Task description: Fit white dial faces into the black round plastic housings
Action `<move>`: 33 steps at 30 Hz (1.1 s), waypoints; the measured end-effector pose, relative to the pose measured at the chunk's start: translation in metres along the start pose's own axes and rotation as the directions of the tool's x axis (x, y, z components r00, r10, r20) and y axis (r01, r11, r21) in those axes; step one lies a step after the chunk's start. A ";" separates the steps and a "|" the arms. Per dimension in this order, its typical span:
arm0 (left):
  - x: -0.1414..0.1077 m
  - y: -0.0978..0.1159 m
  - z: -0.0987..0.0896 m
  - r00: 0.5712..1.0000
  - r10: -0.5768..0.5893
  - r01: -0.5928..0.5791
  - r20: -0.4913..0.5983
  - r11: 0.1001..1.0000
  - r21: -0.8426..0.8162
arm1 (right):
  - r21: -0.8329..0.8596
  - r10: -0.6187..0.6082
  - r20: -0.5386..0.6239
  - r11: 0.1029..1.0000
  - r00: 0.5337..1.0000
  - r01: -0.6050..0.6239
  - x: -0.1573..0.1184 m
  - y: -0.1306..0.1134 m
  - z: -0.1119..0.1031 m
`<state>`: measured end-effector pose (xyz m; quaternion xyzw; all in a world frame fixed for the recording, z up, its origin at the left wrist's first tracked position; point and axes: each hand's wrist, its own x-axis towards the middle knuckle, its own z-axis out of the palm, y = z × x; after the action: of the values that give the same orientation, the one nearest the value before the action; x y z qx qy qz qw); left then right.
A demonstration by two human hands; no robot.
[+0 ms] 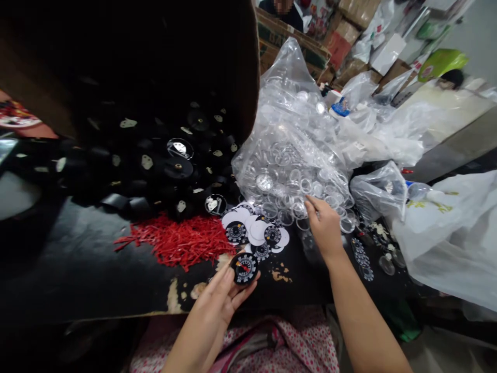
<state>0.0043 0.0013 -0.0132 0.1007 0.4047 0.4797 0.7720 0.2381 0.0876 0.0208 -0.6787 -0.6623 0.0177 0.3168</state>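
cluttered black worktop (97,280), chipped pale along its near edge, is filling the view. nearest, the left hand (217,305) is pinching a small round gauge (244,268) between thumb and fingertips, dial up, with a red needle showing on its face. just beyond that hand, loose printed dial discs (256,230) are lying in a fan, and off to its left a heap of red needles (182,241) is spreading across the top. the right hand (324,228) is reaching forward with fingers loosely spread, fingertips touching the clear round lens covers (295,204) spilling from a torn plastic bag (298,134); whether it is gripping one yet, i cannot tell. farther out past the left hand, a dark pile of black gauge housings (166,166) is sitting under a brown box flap. beyond the right hand, more bags and cardboard cartons (349,31) are stacking up, with another person partly in view behind them.

risks, as i judge them — the covers are slippery and nested, so the fingers may be lifting two at once or nudging some off the edge; the light pinch could also be letting the gauge tip and its needle shift.
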 end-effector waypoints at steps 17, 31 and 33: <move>-0.015 0.007 0.001 0.965 0.232 -0.261 0.120 0.868 0.423 | 0.308 -0.153 0.331 0.950 0.931 0.047 -0.059 -0.103 0.009; -0.062 0.028 -0.097 0.881 0.390 -0.134 -0.267 0.748 0.650 | 0.322 -0.276 0.363 0.933 0.890 0.158 -0.019 -0.117 0.051; -0.070 0.038 -0.131 0.775 0.500 -0.060 -0.386 0.666 0.743 | 0.148 -0.216 0.338 0.973 0.916 0.175 -0.001 -0.125 0.065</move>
<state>-0.1305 -0.0672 -0.0409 0.3013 0.7401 0.4173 0.4328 0.0980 0.1039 0.0250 -0.5755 -0.7708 0.1449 0.2318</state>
